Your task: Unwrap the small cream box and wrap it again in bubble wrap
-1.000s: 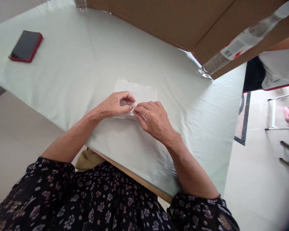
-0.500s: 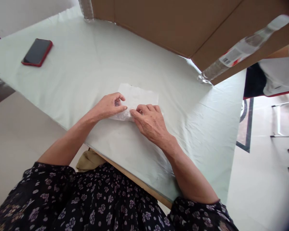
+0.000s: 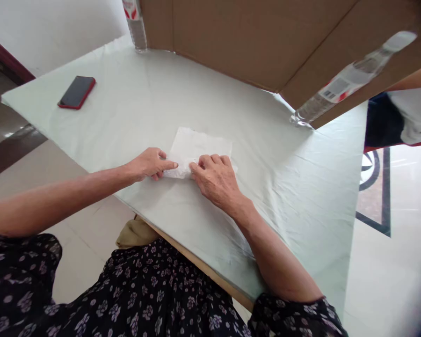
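Observation:
A thin white sheet (image 3: 200, 144), crinkled and shiny along its near edge, lies on the cloth-covered table. My right hand (image 3: 215, 180) rests on its near right part, fingers curled and thumb pressed in at the crinkled edge. At the near left corner is my left hand (image 3: 152, 164). Its thumb stretches over the sheet while the other fingers are loosely bent and apart beside the edge. Whatever lies under the right fingers is hidden.
A large brown cardboard panel (image 3: 224, 42) stands at the back, with a plastic bottle (image 3: 340, 86) at its right and another bottle (image 3: 136, 30) at its left. A red-cased phone (image 3: 77, 92) lies far left. Part of another person (image 3: 416, 110) shows at right.
My left hand has moved left and down to the sheet's near left corner. My right hand stays at the near edge. The view has shifted slightly.

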Demonstrator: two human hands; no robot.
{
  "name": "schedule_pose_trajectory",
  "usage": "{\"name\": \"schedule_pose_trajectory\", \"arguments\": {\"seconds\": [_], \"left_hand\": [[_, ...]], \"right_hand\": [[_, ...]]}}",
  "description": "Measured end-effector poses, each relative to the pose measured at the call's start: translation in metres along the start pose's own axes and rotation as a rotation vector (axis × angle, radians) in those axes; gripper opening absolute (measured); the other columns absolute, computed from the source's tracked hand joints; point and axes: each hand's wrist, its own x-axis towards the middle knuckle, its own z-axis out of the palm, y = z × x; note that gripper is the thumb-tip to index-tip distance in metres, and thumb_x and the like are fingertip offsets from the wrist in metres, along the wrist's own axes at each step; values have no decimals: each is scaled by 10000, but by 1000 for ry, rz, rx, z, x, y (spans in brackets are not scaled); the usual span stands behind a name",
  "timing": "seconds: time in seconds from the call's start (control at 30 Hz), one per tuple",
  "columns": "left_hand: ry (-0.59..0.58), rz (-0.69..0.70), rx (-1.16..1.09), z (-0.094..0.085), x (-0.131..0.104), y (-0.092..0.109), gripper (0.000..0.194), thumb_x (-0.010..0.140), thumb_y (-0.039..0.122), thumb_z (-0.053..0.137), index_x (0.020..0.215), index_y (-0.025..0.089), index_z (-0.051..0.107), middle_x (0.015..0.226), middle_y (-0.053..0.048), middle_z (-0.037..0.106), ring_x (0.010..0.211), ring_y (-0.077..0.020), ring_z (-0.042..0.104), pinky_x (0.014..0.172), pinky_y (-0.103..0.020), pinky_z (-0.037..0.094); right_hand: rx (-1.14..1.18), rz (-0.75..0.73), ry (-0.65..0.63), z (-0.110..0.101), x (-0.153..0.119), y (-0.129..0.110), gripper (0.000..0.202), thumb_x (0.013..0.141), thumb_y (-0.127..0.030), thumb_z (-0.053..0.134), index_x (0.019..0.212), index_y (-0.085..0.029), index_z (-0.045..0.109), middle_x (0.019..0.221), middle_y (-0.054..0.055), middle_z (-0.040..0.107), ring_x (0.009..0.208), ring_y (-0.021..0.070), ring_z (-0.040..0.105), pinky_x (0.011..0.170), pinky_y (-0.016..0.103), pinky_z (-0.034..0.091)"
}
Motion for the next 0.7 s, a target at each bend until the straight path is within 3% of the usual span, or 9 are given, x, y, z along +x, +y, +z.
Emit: {"name": "schedule_pose_trajectory", "arguments": {"seconds": [0.1,0.2,0.3,0.43,0.7], "left_hand": [[-54,-110,68,0,-3,17,381,751,359,845,622,205,522,486,40,505,457,-102,443,502,-261,332],[-79,-95,87,3,-4,29,444,767,280,817,529,202,450,470,59,410,474,-88,369,512,-264,267],[-56,-80,61,7,-3,37,337,755,240,821,580,191,538,562,42,509,528,-100,457,535,-259,334],[-111,-182,-39,8,-2,42,245,744,244,838,655,175,620,691,-30,669,591,-139,594,549,-273,422],[-80,-296,-184,10,-7,32,265,738,244,865,657,159,627,574,-16,605,514,-133,571,509,-274,476]], "right_hand": [[-14,3,-28,-1,0,0,233,1039,-161,468,1084,-199,694,1053,107,702,875,240,472,789,397,240],[-16,2,-40,-1,1,0,259,1049,-160,446,1091,-198,699,1065,105,703,883,241,474,790,395,232],[-10,4,-42,-1,2,0,276,1053,-156,432,1086,-199,702,1065,105,704,883,241,471,784,394,222],[3,-1,-27,-1,2,-1,282,1046,-135,429,1056,-192,705,1049,113,703,868,235,456,774,391,213],[17,0,-14,3,3,-1,279,1036,-126,438,1042,-191,709,1042,112,703,865,234,446,767,391,210]]}}
